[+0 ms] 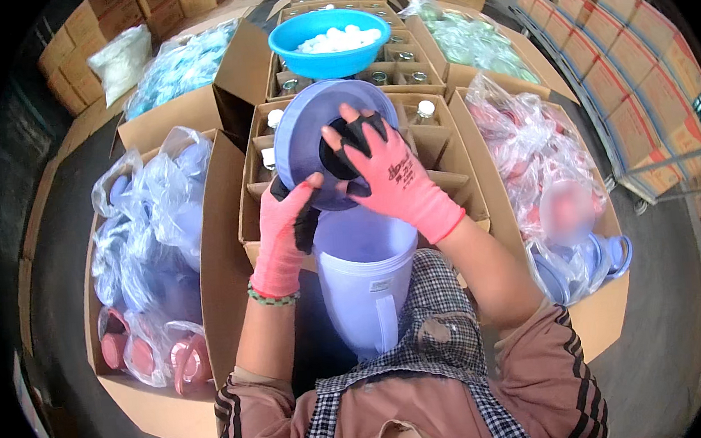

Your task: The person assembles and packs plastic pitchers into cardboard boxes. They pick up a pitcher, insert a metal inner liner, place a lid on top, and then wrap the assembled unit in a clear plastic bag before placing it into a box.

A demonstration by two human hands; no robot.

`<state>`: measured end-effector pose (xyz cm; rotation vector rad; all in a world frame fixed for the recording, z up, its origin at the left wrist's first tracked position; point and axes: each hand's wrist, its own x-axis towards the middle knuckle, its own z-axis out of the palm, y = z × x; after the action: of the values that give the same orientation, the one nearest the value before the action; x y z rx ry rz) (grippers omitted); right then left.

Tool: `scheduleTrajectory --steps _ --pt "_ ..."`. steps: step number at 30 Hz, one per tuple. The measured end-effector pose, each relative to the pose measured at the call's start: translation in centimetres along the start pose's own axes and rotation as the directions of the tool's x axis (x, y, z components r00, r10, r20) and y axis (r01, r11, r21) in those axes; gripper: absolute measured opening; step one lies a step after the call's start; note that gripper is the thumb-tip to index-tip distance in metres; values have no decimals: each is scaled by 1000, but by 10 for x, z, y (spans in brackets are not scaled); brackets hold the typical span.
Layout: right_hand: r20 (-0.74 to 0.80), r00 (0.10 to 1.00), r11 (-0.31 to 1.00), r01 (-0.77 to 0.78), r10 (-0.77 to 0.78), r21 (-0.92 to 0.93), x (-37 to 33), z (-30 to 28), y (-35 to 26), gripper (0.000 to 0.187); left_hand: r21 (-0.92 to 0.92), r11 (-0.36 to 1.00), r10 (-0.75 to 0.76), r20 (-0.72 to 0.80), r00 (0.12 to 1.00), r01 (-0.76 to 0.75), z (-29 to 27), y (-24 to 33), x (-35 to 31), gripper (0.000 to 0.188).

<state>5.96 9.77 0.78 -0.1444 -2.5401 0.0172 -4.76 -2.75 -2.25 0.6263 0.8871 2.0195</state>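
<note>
A round, light purple lid (298,128) is tilted up in front of me, above a tall light purple jug (348,289). My left hand (282,233), in a pink glove with black on the palm side, grips the lid's lower left edge, thumb in front. My right hand (387,167), gloved alike, lies across the lid's middle, fingers curved against it; what its palm covers is hidden. The jug stands at my lap with its mouth upward and its handle toward me. Below the lid, the jug's far rim is partly covered.
Ahead is a divided carton (456,182) with glass bottles; a blue basin (297,58) of white caps rests beyond. At left, a carton (160,411) holds bagged purple and red pieces. Another carton (597,315) at right holds bagged red pieces and purple rings. Stacked boxes (620,91) stand farther right.
</note>
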Motion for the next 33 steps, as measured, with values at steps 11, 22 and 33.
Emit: scheduleTrajectory --steps 11,22,33 --pt "657 721 -31 -668 220 744 38 70 7 69 464 851 422 -321 848 -247 -53 -34 12 32" --pt "457 734 814 -580 503 37 51 207 121 52 198 913 388 -691 609 -357 -146 -58 42 33" --pt "771 546 936 -300 328 -185 68 260 108 64 384 858 509 -536 674 -342 -150 -52 41 30"
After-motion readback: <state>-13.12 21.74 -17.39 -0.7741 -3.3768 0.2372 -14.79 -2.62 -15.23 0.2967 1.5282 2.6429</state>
